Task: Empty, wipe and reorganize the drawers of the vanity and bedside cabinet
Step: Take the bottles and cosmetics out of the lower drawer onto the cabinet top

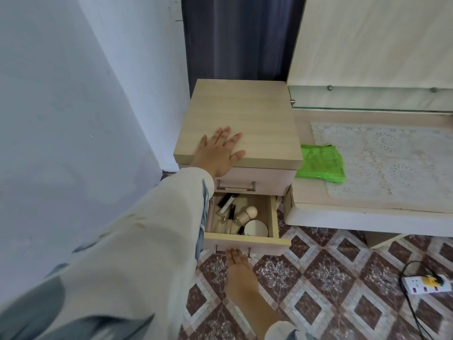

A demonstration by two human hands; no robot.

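Pale wood-grain bedside cabinet (257,119), its lower drawer (274,217) standing open toward me. My right hand (239,265) hooks its fingers, pressed together, on the bar handle (220,252) at the drawer's front edge. My left hand (218,153) rests flat, fingers spread, near the cabinet top's front left corner. The tubes (226,204), lying mostly front to back, and the round jar (256,228) sit just beyond my right fingers, so that nearer hand looks best placed to lift them out.
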